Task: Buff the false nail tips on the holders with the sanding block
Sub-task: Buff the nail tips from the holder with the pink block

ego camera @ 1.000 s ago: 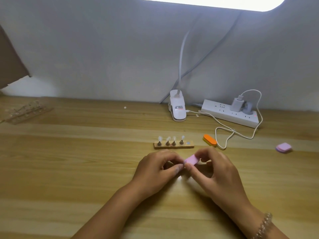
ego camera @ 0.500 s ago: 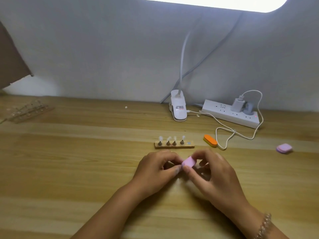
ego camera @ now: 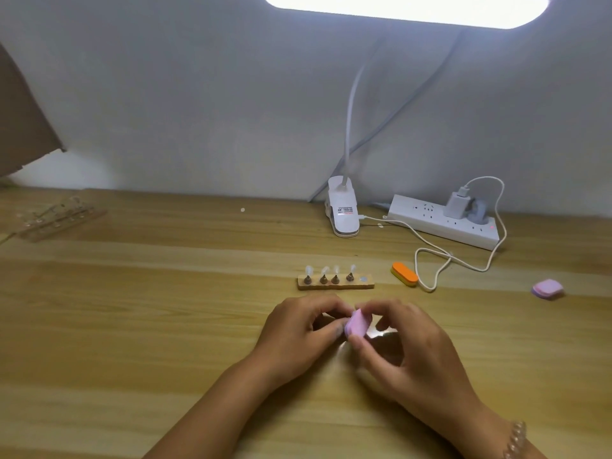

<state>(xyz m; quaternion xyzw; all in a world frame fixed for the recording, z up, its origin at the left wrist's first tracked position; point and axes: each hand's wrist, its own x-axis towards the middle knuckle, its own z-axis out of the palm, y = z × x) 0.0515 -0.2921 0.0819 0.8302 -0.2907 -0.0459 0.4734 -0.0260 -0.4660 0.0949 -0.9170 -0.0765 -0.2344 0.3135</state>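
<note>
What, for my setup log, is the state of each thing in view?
sanding block: pinched in the right hand.
left hand: curled against the block; what it holds is hidden.
wooden base: four nail tip holders upright, rightmost spot without one.
orange block: lying on the table, untouched.
spare pink block: lying at far right.
power strip: charger plugged in, red light on.
lamp: lit.

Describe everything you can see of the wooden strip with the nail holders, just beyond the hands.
The wooden strip is a short pale bar lying flat on the table, long side facing the camera. Four small dark cone-shaped holders stand upright in a row on it, each topped by a clear nail tip. A pale round spot at its right end carries no holder. Nothing else touches it.
</note>
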